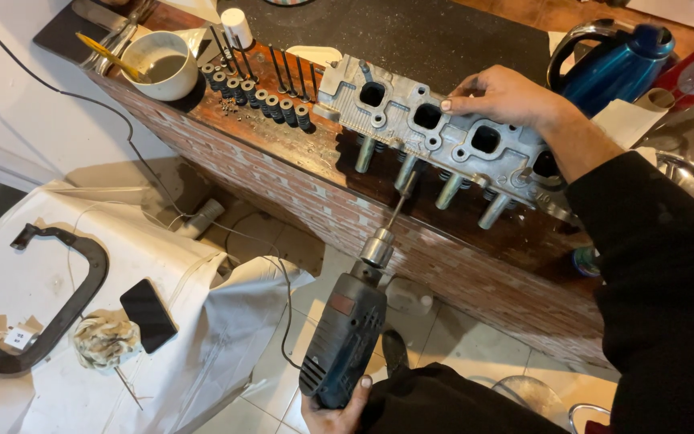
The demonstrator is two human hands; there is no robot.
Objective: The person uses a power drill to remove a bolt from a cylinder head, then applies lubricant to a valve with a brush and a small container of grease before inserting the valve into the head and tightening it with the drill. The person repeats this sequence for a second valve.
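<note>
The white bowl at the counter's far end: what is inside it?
The white bowl holds a greyish liquid or paste, with a yellow-handled tool leaning in over its rim. The tool's tip is sunk in the contents, so its end and the bowl's bottom are hidden.

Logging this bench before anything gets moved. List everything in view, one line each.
cylinder head: one, silver, on the counter edge
valve springs: a row, dark, left of the cylinder head
bowl: one, white, counter's far left
kettle: one, blue, behind the cylinder head
electric drill: one, dark grey, bit aimed into the cylinder head
phone: one, black, on the white cloth
rag: one, dirty, beside the phone
left hand: grips the electric drill
right hand: rests on the cylinder head
</note>
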